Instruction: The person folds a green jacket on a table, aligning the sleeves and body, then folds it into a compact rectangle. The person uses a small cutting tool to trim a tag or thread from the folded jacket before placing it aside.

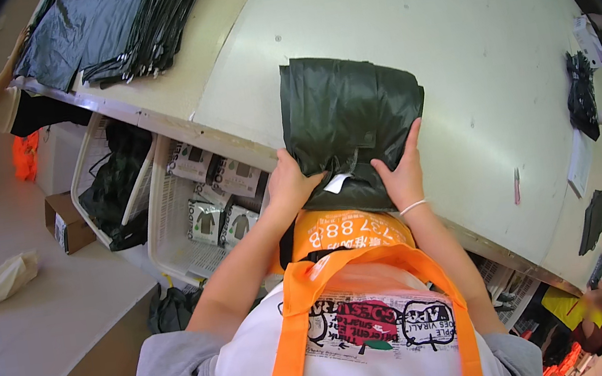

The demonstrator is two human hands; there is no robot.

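Note:
A folded dark green garment (351, 104) of thin, shiny fabric lies at the near edge of the table, in front of my body. A small white label (336, 183) shows on its near part. My left hand (291, 182) grips the near left corner, thumb on top and the other fingers mostly hidden. On the near right side my right hand (402, 170) holds the garment too, its thumb pressed on the fabric and a finger stretched along the side.
The pale table (456, 89) carries a stack of dark garments (132, 27) at far left, and a pen (516, 186) and a dark folded piece (592, 222) at right. A white basket (162, 238) with packaged goods (205, 220) stands below the left edge. Another person's arm (2, 84) shows at far left.

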